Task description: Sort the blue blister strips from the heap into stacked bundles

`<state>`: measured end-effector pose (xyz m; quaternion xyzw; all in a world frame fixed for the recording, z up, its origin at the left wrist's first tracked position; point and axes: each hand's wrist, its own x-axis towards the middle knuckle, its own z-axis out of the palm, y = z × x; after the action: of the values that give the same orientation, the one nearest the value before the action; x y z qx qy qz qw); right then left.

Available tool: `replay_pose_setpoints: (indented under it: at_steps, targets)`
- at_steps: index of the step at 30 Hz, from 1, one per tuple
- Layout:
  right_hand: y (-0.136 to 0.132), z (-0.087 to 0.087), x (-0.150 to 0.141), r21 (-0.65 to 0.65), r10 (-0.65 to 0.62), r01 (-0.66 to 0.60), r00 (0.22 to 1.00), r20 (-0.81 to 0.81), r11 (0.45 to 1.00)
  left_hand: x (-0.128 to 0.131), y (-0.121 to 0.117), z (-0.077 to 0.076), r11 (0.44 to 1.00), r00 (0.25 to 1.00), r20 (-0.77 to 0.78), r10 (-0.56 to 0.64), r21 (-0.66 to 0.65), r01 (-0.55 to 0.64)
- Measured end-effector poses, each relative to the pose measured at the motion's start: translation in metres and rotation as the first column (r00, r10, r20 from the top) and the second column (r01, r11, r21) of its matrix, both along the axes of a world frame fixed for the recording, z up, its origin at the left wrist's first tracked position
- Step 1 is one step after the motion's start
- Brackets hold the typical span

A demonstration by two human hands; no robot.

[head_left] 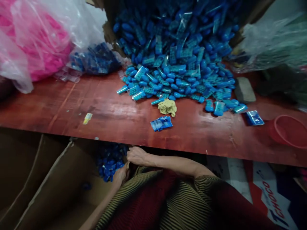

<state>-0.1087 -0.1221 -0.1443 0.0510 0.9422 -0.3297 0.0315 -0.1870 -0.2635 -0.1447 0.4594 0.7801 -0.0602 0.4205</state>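
Below the table's front edge, my left hand and my right hand are close together, both closed on the near edge of a cardboard box. Only a sliver of brown card shows between my fingers. Inside the box lies a heap of small blue packets, just left of my hands. On the table above my hands rest a blue packet and a crumpled yellowish lump.
Blue containers with small balls spill across the red table. Bags of pink pieces and blue packets stand left. Right are a grey block, a blue packet, a red tub and a printed carton.
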Motion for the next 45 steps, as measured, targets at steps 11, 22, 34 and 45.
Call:
replay_pose_setpoints:
  at_steps: [11, 22, 34, 45]
  targets:
    - [0.079, 0.094, 0.11, 0.231, -0.265, 0.335, 0.921, -0.287, 0.913, 0.006, 0.085, 0.095, 0.74, 0.948, -0.281, -0.151, 0.603, 0.297]
    - [0.101, 0.049, 0.113, 0.281, -0.643, 0.622, 0.766, -0.022, 0.731, 0.033, 0.189, 0.032, 0.553, 0.845, -0.414, -0.339, 0.638, 0.535]
    - [0.212, 0.07, 0.088, 0.391, -0.672, 0.664, 0.728, -0.139, 0.638, 0.018, 0.299, 0.067, 0.608, 0.903, -0.371, -0.218, 0.672, 0.423]
    - [0.178, 0.089, 0.118, 0.32, -0.655, 0.695, 0.717, -0.241, 0.643, 0.023, 0.259, 0.052, 0.478, 0.989, -0.149, -0.005, 0.868, 0.133]
